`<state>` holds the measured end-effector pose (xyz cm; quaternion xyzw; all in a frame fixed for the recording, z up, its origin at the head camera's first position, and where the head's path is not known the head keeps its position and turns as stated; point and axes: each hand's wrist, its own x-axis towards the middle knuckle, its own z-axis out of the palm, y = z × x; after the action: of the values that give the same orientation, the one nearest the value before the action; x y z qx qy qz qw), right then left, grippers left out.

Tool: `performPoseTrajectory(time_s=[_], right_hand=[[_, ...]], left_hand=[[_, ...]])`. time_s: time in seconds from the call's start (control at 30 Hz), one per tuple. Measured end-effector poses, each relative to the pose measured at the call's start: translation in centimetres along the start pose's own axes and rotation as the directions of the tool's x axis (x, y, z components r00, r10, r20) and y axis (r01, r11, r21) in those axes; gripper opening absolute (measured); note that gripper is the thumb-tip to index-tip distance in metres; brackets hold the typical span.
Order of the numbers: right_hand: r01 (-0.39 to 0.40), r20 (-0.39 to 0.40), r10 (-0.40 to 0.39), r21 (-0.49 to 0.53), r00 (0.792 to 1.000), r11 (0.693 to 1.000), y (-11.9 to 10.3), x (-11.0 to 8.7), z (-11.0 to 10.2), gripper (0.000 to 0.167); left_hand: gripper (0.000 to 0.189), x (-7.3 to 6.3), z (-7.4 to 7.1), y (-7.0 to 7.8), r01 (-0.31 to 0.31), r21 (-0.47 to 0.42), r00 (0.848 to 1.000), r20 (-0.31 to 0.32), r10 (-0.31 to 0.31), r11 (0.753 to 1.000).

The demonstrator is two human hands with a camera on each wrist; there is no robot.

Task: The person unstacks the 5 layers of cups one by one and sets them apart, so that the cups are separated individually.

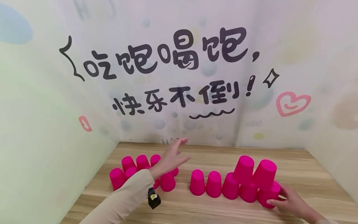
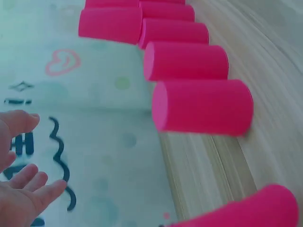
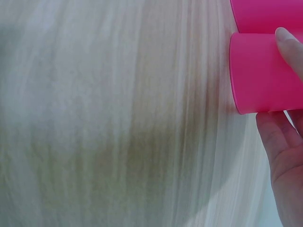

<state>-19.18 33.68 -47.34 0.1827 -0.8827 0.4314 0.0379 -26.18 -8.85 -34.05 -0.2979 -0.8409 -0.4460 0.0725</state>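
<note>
Upside-down pink cups stand in a row on the right of the table, with two more stacked on top: an upper left cup (image 1: 244, 171) and an upper right cup (image 1: 265, 174). My right hand (image 1: 293, 202) holds the rightmost bottom cup (image 1: 266, 197) from its outer side. The right wrist view shows the thumb on one side of that cup (image 3: 265, 73) and fingers on the other. My left hand (image 1: 168, 158) hovers above the left group of cups, fingers spread and holding nothing. In the left wrist view, the left hand (image 2: 21, 189) appears before the wall.
Several upside-down pink cups (image 1: 167, 183) stand clustered on the left, partly hidden by the left forearm. A wooden table (image 1: 195, 211) lies beneath everything. Behind it hangs a pale printed backdrop (image 1: 156, 130) with large black characters. A small black device (image 1: 153, 200) sits at the left wrist.
</note>
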Motion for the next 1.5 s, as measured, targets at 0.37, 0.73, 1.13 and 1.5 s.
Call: performPoseTrajectory(time_s=[0.37,0.73,1.13,1.5], right_hand=[[-0.031,0.028,0.031,0.007,0.999,1.000,-0.3,0.4,0.0,0.058],[-0.026,0.019,0.026,0.004,0.999,1.000,-0.2,0.7,0.2,0.059],[-0.053,0.036,0.052,0.012,0.998,0.999,-0.3,0.4,0.1,0.059],[-0.063,0.029,0.063,0.008,0.998,0.998,-0.2,0.1,0.0,0.060]], left_hand=[[0.054,3.7,7.3,3.5,-0.042,-0.154,0.994,0.094,0.057,0.987],[0.055,5.1,13.3,5.8,-0.085,-0.034,0.982,0.168,0.089,0.996],[0.055,4.2,16.0,5.2,0.055,-0.208,0.990,0.137,-0.027,0.977],[0.055,4.3,16.2,5.3,0.051,-0.260,0.995,0.098,-0.026,0.964]])
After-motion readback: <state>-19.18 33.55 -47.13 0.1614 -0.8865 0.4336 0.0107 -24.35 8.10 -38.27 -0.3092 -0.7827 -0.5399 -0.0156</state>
